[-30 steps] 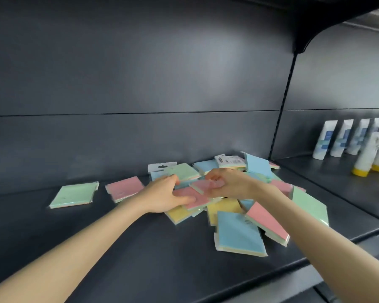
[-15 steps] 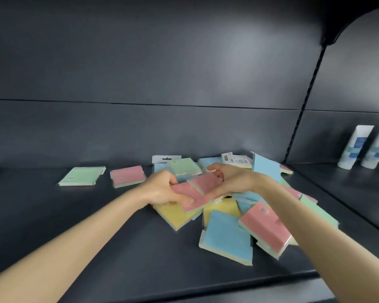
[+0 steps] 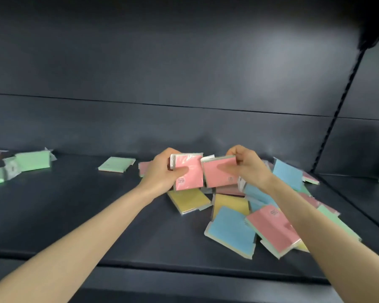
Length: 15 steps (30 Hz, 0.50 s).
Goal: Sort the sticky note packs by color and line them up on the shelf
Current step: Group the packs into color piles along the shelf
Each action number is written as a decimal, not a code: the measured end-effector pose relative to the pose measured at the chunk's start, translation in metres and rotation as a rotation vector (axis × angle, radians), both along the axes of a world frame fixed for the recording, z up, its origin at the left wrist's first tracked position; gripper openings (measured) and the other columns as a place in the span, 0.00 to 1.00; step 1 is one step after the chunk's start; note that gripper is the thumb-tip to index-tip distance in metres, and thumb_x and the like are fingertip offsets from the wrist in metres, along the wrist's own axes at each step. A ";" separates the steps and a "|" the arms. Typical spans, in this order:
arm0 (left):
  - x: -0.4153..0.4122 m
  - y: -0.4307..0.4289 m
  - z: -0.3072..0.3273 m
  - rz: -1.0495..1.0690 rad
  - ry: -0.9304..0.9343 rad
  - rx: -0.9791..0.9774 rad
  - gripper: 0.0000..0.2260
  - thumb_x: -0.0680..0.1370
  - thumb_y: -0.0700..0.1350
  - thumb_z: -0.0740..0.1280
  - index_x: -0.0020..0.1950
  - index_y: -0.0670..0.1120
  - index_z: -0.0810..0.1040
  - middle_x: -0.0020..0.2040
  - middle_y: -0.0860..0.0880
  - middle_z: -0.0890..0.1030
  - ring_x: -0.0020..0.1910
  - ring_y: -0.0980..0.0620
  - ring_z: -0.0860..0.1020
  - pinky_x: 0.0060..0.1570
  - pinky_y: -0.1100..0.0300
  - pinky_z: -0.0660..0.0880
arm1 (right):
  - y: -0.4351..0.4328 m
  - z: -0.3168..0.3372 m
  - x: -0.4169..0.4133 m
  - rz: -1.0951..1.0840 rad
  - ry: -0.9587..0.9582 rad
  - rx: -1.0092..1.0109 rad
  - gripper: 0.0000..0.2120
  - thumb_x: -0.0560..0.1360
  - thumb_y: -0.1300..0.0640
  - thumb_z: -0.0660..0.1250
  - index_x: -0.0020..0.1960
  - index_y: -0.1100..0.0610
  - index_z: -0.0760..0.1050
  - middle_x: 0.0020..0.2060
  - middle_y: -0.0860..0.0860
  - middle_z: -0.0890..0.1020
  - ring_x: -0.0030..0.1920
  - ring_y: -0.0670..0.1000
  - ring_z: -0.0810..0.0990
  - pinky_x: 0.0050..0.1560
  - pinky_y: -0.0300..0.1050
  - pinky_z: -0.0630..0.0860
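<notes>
Two packs are held up in the head view; how are they gripped?

A first pink pack point(image 3: 189, 171) is pinched in the left grip point(image 3: 162, 171), with the thumb laid across its face. A second pink pack point(image 3: 219, 172) is clasped in the right grip point(image 3: 247, 166). Both are held edge to edge, clear of the mixed pile point(image 3: 271, 224) on the shelf point(image 3: 85, 215).

Why side by side?

Probably so that like colours can be matched and set down together.

Where would they be set?

A third pink pack point(image 3: 143, 167) is partly hidden behind the left grip, just beside a lone green pack point(image 3: 116, 164). More green packs point(image 3: 33, 160) are gathered further left, so pink's place is judged to be there. Blue packs point(image 3: 230, 230) and yellow packs point(image 3: 188, 200) lie unsorted in the pile.
</notes>
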<state>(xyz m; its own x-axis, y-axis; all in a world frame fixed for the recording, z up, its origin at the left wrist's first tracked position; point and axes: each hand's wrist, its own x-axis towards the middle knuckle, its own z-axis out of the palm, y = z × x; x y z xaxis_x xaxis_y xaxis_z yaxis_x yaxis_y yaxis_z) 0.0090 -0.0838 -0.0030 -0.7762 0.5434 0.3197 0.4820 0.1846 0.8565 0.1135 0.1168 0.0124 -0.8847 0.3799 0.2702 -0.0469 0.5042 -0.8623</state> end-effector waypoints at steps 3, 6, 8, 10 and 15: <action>-0.010 -0.020 0.005 0.046 0.005 0.024 0.10 0.74 0.39 0.69 0.47 0.53 0.73 0.48 0.49 0.80 0.49 0.49 0.79 0.51 0.49 0.75 | -0.014 0.008 -0.010 0.004 0.059 -0.057 0.11 0.72 0.65 0.71 0.43 0.55 0.69 0.36 0.49 0.80 0.34 0.45 0.79 0.34 0.38 0.76; -0.021 -0.040 0.010 0.085 0.002 0.046 0.10 0.75 0.39 0.68 0.51 0.53 0.72 0.49 0.50 0.80 0.51 0.49 0.79 0.54 0.47 0.76 | -0.035 0.013 -0.023 0.039 0.089 -0.062 0.09 0.73 0.63 0.71 0.46 0.55 0.71 0.42 0.52 0.81 0.39 0.49 0.80 0.36 0.38 0.77; -0.030 -0.054 0.012 0.111 -0.014 0.052 0.12 0.75 0.40 0.67 0.56 0.51 0.71 0.51 0.48 0.79 0.52 0.47 0.79 0.51 0.51 0.75 | -0.050 0.013 -0.034 0.046 0.079 -0.029 0.11 0.73 0.61 0.71 0.51 0.56 0.71 0.46 0.54 0.82 0.42 0.51 0.81 0.40 0.41 0.78; -0.041 -0.070 0.009 0.116 -0.031 0.024 0.14 0.76 0.40 0.67 0.58 0.50 0.68 0.53 0.45 0.79 0.53 0.46 0.78 0.46 0.55 0.74 | -0.064 0.011 -0.047 0.032 0.054 -0.005 0.15 0.72 0.59 0.72 0.54 0.55 0.70 0.49 0.54 0.82 0.44 0.52 0.81 0.44 0.46 0.78; -0.077 -0.105 -0.008 0.099 -0.063 -0.220 0.18 0.73 0.45 0.70 0.58 0.49 0.66 0.55 0.47 0.77 0.53 0.48 0.77 0.46 0.56 0.74 | -0.097 0.000 -0.080 -0.009 0.003 0.027 0.17 0.72 0.59 0.73 0.55 0.56 0.68 0.49 0.54 0.82 0.44 0.53 0.81 0.42 0.46 0.77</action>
<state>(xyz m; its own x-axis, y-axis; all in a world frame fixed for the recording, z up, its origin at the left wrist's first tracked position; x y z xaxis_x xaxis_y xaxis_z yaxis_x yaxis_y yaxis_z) -0.0678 -0.1887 -0.0111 -0.8439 0.5149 0.1510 0.3988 0.4137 0.8184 0.0338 0.0198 0.0125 -0.8806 0.3800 0.2831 -0.0451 0.5276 -0.8483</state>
